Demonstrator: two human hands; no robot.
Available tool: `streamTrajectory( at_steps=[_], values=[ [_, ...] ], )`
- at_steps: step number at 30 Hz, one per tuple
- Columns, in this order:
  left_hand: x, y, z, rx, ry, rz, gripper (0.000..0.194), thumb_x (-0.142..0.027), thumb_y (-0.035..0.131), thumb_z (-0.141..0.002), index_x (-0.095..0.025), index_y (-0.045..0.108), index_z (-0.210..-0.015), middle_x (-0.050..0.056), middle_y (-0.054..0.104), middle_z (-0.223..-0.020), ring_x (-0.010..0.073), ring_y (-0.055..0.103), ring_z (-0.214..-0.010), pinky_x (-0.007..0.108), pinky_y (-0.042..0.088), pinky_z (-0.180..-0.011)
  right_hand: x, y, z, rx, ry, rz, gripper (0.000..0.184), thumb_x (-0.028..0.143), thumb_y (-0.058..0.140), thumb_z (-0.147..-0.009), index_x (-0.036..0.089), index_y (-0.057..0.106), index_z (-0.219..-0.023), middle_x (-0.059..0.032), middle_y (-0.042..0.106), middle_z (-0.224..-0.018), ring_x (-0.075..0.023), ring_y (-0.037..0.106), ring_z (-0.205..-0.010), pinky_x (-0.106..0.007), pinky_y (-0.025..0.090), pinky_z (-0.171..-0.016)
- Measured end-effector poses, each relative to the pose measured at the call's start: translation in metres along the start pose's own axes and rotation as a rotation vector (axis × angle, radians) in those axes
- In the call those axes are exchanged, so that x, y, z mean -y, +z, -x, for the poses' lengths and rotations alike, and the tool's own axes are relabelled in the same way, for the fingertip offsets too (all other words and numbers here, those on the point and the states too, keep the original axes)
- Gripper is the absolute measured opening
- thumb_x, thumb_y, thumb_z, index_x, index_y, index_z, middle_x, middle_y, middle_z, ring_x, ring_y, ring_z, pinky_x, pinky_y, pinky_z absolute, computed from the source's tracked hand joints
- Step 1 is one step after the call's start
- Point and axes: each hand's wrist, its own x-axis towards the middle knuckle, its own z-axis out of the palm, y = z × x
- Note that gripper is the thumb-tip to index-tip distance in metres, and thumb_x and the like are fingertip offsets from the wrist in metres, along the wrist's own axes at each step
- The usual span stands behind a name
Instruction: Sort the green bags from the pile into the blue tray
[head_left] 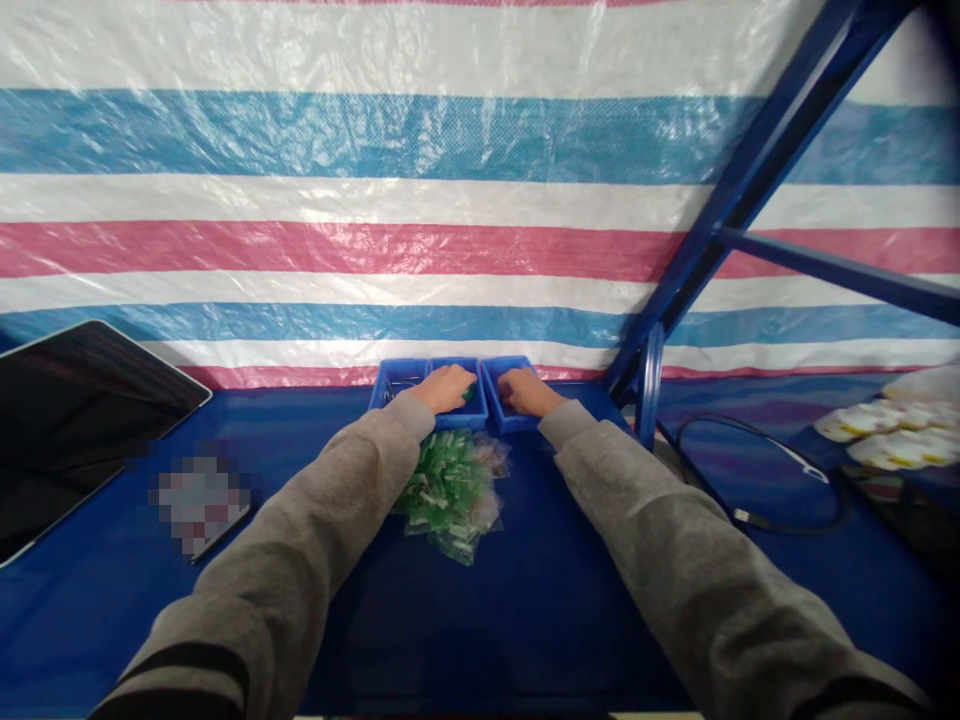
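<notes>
My left hand (448, 388) reaches into the middle blue bin (459, 421), its fingers curled down. A small green item (470, 392) shows at its fingertips. My right hand (527, 391) dips into the right blue bin (510, 362) with bent fingers; whatever they may hold is hidden. Beside these, the left blue bin (391, 368) contains thin metallic-looking pieces. Just in front of the bins lies a loose pile of small clear plastic packets with green contents (448, 485). Some paler, pinkish packets (491, 457) rest at the pile's right side.
A dark screen (82, 430) stands at the left, near a blurred-out flat object (202, 500). Right of my arm are a blue metal frame (652, 385), a black USB cable (765, 522) and white-yellow items (892, 430). A striped plastic sheet (375, 250) hangs behind the blue table (480, 640).
</notes>
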Motion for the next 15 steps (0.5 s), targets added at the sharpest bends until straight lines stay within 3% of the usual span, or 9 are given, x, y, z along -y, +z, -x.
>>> streamTrajectory(
  at_steps=[9, 12, 15],
  values=[
    [0.004, 0.002, 0.016, -0.142, 0.045, 0.031, 0.022, -0.014, 0.044, -0.083, -0.014, 0.06, -0.098, 0.01, 0.06, -0.095, 0.0203, 0.058, -0.092, 0.03, 0.043, -0.086, -0.002, -0.025, -0.001, -0.206, 0.025, -0.01, 0.013, 0.014, 0.057, -0.077, 0.013, 0.069, -0.081, -0.0083, 0.069, -0.088, -0.0195, 0.059, -0.086, -0.028, 0.04, -0.081],
    [0.002, 0.007, 0.014, -0.108, 0.071, 0.048, 0.026, -0.026, 0.052, -0.082, -0.016, 0.058, -0.106, 0.011, 0.056, -0.109, 0.022, 0.056, -0.1, 0.031, 0.042, -0.088, 0.002, -0.032, 0.0, -0.278, 0.019, -0.023, 0.013, 0.017, 0.057, -0.078, 0.014, 0.068, -0.083, -0.0073, 0.068, -0.088, -0.0195, 0.059, -0.085, -0.029, 0.039, -0.081],
    [0.0, 0.009, 0.009, -0.036, 0.016, 0.047, 0.044, -0.036, 0.064, -0.073, -0.016, 0.055, -0.112, 0.013, 0.054, -0.114, 0.026, 0.056, -0.101, 0.033, 0.044, -0.086, 0.012, -0.036, 0.005, -0.402, -0.006, -0.086, 0.01, 0.017, 0.058, -0.076, 0.016, 0.068, -0.078, -0.0052, 0.068, -0.081, -0.0182, 0.059, -0.076, -0.029, 0.041, -0.075]
  ],
)
